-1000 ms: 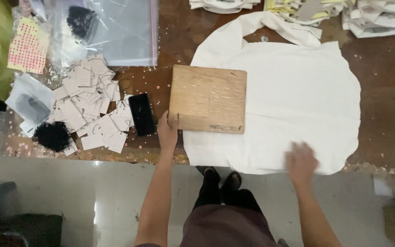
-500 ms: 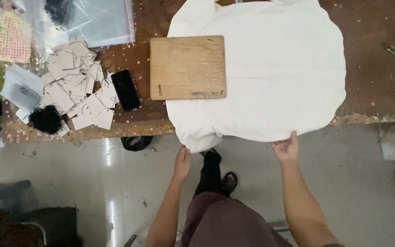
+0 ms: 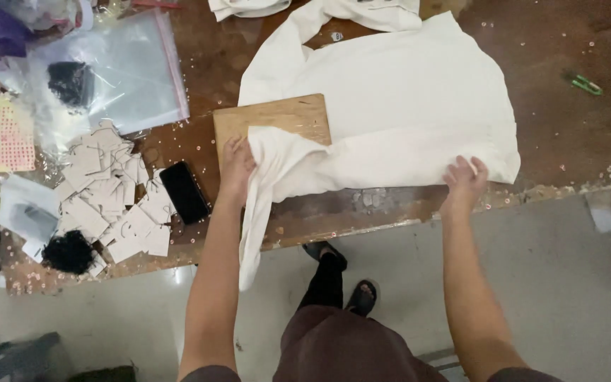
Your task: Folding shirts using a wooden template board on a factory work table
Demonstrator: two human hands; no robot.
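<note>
The folded lower hem of a white garment (image 3: pixel 390 106) is pinched by both hands: the left hand (image 3: pixel 237 164) is closed on the cloth at the corner lying over a wooden board (image 3: pixel 270 119), the right hand (image 3: pixel 464 180) is closed on the fold at the garment's right edge. The garment is spread on a brown worktable (image 3: pixel 553 42), with one flap hanging off the near edge. The step in hand is judged to be folding the hem up over the board. Next, the fold would need to be laid flat and smoothed. Paper tags (image 3: pixel 111 201) and a black phone (image 3: pixel 184 192) lie at left.
</note>
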